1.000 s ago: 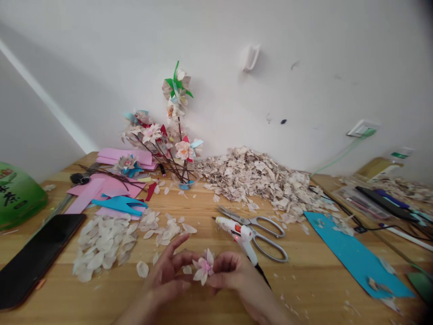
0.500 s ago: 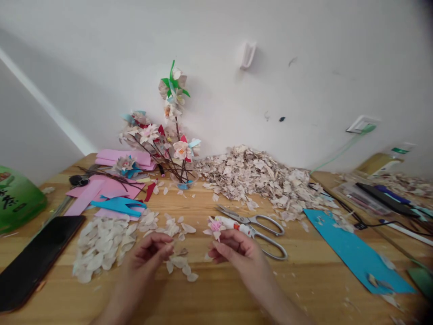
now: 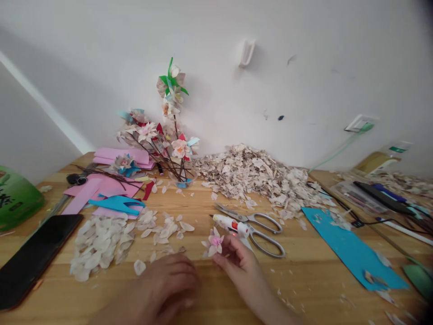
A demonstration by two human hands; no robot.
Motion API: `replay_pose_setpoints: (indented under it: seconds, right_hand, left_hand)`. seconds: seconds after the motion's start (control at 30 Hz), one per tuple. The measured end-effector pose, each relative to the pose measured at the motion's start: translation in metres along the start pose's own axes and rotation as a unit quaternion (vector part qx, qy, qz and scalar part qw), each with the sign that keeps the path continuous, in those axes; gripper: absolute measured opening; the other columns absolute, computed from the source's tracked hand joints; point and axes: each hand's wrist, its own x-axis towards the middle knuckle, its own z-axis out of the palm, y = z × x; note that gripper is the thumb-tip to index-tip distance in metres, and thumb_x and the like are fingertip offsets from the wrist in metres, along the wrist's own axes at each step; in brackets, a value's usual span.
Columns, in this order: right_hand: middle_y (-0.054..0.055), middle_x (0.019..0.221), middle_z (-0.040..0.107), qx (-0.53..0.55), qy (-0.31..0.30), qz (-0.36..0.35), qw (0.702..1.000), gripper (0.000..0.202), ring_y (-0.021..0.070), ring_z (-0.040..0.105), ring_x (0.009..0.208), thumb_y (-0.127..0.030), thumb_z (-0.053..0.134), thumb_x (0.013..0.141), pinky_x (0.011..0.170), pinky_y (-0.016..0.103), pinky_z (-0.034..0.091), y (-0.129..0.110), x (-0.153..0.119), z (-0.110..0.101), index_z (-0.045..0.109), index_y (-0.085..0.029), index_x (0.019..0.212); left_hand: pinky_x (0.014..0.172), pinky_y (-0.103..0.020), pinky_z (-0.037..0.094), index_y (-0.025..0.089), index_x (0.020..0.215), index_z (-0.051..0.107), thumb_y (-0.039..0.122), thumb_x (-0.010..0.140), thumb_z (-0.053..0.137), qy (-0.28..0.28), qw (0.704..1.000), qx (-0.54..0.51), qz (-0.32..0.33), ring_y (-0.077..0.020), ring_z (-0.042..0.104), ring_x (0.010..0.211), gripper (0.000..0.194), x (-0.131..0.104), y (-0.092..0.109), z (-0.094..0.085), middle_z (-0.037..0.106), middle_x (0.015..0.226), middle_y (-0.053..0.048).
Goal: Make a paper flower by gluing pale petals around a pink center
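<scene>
My right hand (image 3: 238,262) pinches a small handmade flower (image 3: 215,243) with pale petals and a pink centre, tilted toward me. Low over the table, my left hand (image 3: 169,284) is smeared by motion with its fingers bent down, and whatever may be in them is hidden. Pale dried petals (image 3: 139,267) lie just beyond it, some partly covered by it. Behind my right hand rest a white glue gun (image 3: 232,225) with an orange part and a pair of grey-handled scissors (image 3: 267,232).
A petal pile (image 3: 96,246) lies beside a black phone (image 3: 37,262). Finished flowers on twigs (image 3: 182,149) stand in a clear dish at the back, next to a heap of dry flakes (image 3: 257,176). Blue paper (image 3: 355,253) lies right, pink paper (image 3: 123,155) left.
My left hand has come down and to the right, over the loose petals. The flower in my right hand has turned to show its face, and that hand has dropped slightly.
</scene>
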Motion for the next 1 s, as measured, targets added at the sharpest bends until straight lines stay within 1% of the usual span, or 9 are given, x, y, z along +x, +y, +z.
replay_pose_setpoints:
  seconds: [0.1, 0.2, 0.3, 0.4, 0.47, 0.53, 0.63, 0.8, 1.0]
  right_hand:
    - [0.0, 0.075, 0.058, -0.003, -0.012, 0.025, 1.0, 0.007, 0.0158, 0.054, 0.069, -0.024, 0.062, 0.075, 0.062, 0.025, 0.044, 0.006, -0.004, 0.002, 0.059, -0.021, 0.08]
    - [0.0, 0.076, 0.058, -0.001, -0.028, 0.043, 0.999, 0.008, 0.0162, 0.054, 0.07, -0.023, 0.06, 0.075, 0.062, 0.025, 0.043, 0.008, -0.006, 0.003, 0.059, -0.022, 0.083]
    - [-0.001, 0.073, 0.056, -0.017, -0.028, 0.045, 0.998, 0.007, 0.0157, 0.052, 0.068, -0.023, 0.06, 0.075, 0.06, 0.025, 0.041, 0.009, -0.007, 0.003, 0.059, -0.022, 0.082]
    - [-0.002, 0.07, 0.055, -0.033, -0.032, 0.049, 0.998, 0.006, 0.0152, 0.051, 0.065, -0.027, 0.06, 0.076, 0.058, 0.025, 0.041, 0.011, -0.007, 0.003, 0.059, -0.022, 0.08]
    - [-0.001, 0.071, 0.055, -0.038, -0.032, 0.046, 0.998, 0.008, 0.0153, 0.051, 0.065, -0.029, 0.06, 0.077, 0.059, 0.025, 0.041, 0.011, -0.007, 0.003, 0.059, -0.022, 0.081]
    - [-0.001, 0.073, 0.056, -0.036, -0.026, 0.04, 0.998, 0.008, 0.0156, 0.052, 0.067, -0.028, 0.059, 0.077, 0.06, 0.025, 0.042, 0.01, -0.008, 0.003, 0.059, -0.022, 0.083]
    - [0.0, 0.074, 0.057, -0.023, -0.023, 0.036, 0.999, 0.008, 0.0156, 0.052, 0.067, -0.027, 0.06, 0.077, 0.06, 0.025, 0.043, 0.009, -0.008, 0.002, 0.059, -0.022, 0.083]
    - [0.0, 0.074, 0.056, -0.018, -0.011, 0.026, 0.999, 0.01, 0.0156, 0.052, 0.068, -0.03, 0.06, 0.077, 0.06, 0.025, 0.042, 0.012, -0.01, 0.001, 0.058, -0.022, 0.083]
    - [0.0, 0.072, 0.053, 0.049, 0.048, 0.01, 0.998, 0.03, 0.0149, 0.05, 0.061, -0.047, 0.06, 0.076, 0.057, 0.027, 0.043, 0.018, -0.011, 0.001, 0.055, -0.023, 0.092]
  left_hand:
    - [0.099, -0.044, 0.038, 0.036, 0.123, 0.051, 0.009, 0.077, 0.053, -0.014, 1.0, 0.022, -0.002, -0.025, 0.062, 0.1, 0.053, -0.006, -0.005, 0.002, 0.07, 0.109, -0.002]
    - [0.099, -0.048, 0.038, 0.035, 0.133, 0.038, 0.013, 0.078, 0.054, 0.04, 0.995, 0.082, -0.05, -0.0297, 0.051, 0.117, 0.062, -0.011, -0.024, 0.002, 0.059, 0.127, -0.003]
    - [0.105, -0.054, 0.026, 0.033, 0.137, 0.031, 0.008, 0.077, 0.051, 0.076, 0.984, 0.142, -0.078, -0.0291, 0.046, 0.122, 0.068, -0.012, -0.039, -0.002, 0.054, 0.132, -0.003]
    - [0.108, -0.055, 0.016, 0.031, 0.135, 0.035, 0.001, 0.075, 0.048, 0.097, 0.981, 0.151, -0.071, -0.0259, 0.049, 0.119, 0.069, -0.01, -0.037, -0.006, 0.056, 0.131, -0.003]
    - [0.107, -0.052, 0.022, 0.033, 0.132, 0.041, 0.001, 0.075, 0.048, 0.092, 0.987, 0.118, -0.051, -0.0252, 0.051, 0.118, 0.065, -0.009, -0.027, -0.007, 0.059, 0.128, -0.002]
    - [0.105, -0.049, 0.029, 0.036, 0.129, 0.044, 0.002, 0.074, 0.05, 0.055, 0.996, 0.06, -0.024, -0.0248, 0.056, 0.112, 0.065, -0.009, -0.017, -0.004, 0.065, 0.119, -0.001]
    - [0.107, -0.05, 0.026, 0.036, 0.13, 0.044, 0.003, 0.073, 0.051, 0.007, 1.0, -0.005, -0.002, -0.0224, 0.065, 0.095, 0.066, -0.007, -0.011, -0.001, 0.073, 0.1, 0.0]
    - [0.108, -0.053, 0.018, 0.032, 0.13, 0.043, 0.009, 0.08, 0.046, 0.044, 0.99, 0.122, -0.061, -0.0238, 0.056, 0.111, 0.055, -0.004, -0.028, -0.011, 0.064, 0.12, -0.004]
    - [0.107, -0.051, 0.021, 0.026, 0.126, 0.046, 0.011, 0.079, 0.05, 0.091, 0.98, 0.171, -0.042, -0.0223, 0.06, 0.1, 0.05, 0.006, -0.032, 0.003, 0.071, 0.099, -0.005]
